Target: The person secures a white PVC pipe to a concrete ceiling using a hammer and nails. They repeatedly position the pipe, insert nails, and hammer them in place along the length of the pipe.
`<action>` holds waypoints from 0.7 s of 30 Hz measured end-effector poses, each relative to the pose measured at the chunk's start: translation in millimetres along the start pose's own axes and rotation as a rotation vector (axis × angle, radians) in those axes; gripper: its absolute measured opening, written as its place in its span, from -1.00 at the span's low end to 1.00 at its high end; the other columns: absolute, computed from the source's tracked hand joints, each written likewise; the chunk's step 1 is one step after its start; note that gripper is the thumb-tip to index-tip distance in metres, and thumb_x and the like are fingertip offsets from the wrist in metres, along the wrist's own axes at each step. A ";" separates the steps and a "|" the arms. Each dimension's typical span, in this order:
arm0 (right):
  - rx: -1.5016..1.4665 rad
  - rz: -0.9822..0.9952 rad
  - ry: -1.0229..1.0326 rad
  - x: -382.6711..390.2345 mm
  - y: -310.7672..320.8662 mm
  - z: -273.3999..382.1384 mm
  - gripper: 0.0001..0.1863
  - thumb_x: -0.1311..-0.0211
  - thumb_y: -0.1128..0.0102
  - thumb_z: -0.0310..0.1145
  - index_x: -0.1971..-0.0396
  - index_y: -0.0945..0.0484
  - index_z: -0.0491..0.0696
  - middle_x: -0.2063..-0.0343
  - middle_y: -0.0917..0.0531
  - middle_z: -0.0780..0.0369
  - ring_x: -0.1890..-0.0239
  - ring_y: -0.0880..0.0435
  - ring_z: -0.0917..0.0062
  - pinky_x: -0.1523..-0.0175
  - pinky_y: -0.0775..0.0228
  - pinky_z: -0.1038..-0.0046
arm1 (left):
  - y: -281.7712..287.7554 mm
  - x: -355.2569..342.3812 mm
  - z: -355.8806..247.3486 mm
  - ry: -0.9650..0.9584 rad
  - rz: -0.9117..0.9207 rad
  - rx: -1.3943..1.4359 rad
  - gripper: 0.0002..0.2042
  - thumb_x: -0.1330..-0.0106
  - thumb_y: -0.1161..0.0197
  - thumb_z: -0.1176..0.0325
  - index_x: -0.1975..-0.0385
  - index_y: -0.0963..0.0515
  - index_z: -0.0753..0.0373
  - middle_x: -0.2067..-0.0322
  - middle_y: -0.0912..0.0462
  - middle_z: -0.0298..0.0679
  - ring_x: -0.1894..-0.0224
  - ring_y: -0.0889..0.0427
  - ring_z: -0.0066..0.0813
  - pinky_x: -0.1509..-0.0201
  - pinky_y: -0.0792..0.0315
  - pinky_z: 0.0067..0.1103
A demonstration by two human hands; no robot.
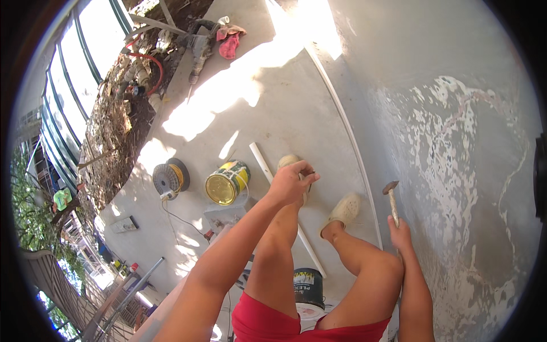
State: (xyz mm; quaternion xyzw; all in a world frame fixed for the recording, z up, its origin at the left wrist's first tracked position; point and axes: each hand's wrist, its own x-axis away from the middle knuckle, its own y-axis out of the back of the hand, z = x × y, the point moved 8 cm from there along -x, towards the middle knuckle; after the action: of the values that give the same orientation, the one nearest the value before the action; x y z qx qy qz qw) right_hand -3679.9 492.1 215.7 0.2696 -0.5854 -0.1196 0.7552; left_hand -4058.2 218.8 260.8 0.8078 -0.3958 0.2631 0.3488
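Note:
My right hand (401, 233) is shut on the handle of a hammer (392, 200), whose head points up beside the grey wall (456, 142) with flaking white paint. My left hand (292, 182) is raised in front of me with its fingers curled; what it pinches is too small to tell. Below it I see my bare legs, red shorts and pale shoes (344, 210) on the concrete floor. A white pipe (285, 205) lies on the floor under my left leg.
A yellow-lidded paint can (227, 182) and a wire spool (170, 178) lie to the left. A dark bucket (308, 285) stands between my legs. A power tool (199, 48), pink rags (230, 39) and rubble are farther off. A white conduit (347, 131) runs along the wall's foot.

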 end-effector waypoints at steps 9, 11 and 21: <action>-0.216 0.154 -0.053 -165.2 -15.0 177.6 -0.45 -0.42 -0.12 -0.03 -0.15 -0.51 -0.19 0.06 -0.67 -0.20 -0.08 -0.66 0.03 -0.16 -0.48 0.10 | 30.7 -122.7 -56.0 -0.009 0.233 -0.219 -0.80 -0.40 -0.30 0.21 0.12 -0.69 0.15 0.16 -0.77 -0.19 0.06 -0.71 -0.17 -0.06 -0.54 -0.32; -0.065 0.122 0.037 -224.2 -29.2 190.0 -0.48 -0.41 -0.11 -0.07 -0.15 -0.52 -0.18 0.06 -0.69 -0.15 -0.07 -0.66 0.02 -0.14 -0.49 0.09 | 49.7 -180.0 -69.9 -0.082 0.185 -0.285 -0.80 -0.41 -0.27 0.22 0.09 -0.70 0.10 0.15 -0.77 -0.20 0.05 -0.71 -0.14 -0.08 -0.53 -0.31; 0.036 0.023 0.127 -430.1 -57.7 271.2 -0.61 -0.41 -0.11 -0.16 0.03 -0.63 -0.17 0.04 -0.71 -0.04 -0.05 -0.66 -0.02 -0.15 -0.50 0.07 | 58.0 -504.5 -91.9 -0.350 0.133 -0.679 -0.78 -0.42 -0.24 0.21 0.06 -0.76 0.04 0.22 -0.80 -0.23 0.13 -0.75 -0.24 -0.04 -0.57 -0.33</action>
State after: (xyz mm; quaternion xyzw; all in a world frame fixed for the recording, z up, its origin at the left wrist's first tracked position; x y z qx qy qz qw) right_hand -4052.4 585.4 -122.5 0.2832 -0.5415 -0.0829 0.7872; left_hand -4396.2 493.9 -15.5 0.6517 -0.5652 -0.0026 0.5058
